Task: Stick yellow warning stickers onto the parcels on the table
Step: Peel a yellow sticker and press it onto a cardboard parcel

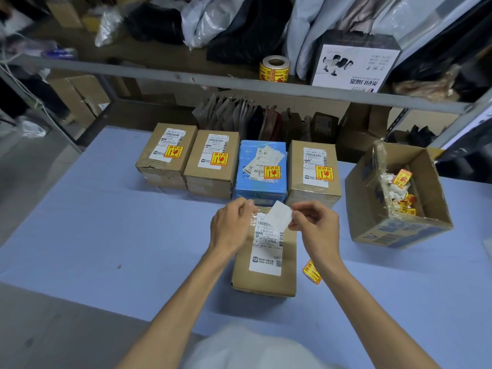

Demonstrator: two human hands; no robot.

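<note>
Right hand (316, 225): pinches sheet's (279, 215) right edge
Left hand (234, 225): fingers curled just left of sheet, grip unclear
Sheet: white, over parcel (266, 272)

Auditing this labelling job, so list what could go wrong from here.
The white sheet pinched by the right hand hovers over the barcode on the near parcel; a sticker pressed there could hide it. The loose yellow sticker beside the right forearm may catch on the arm.
</note>
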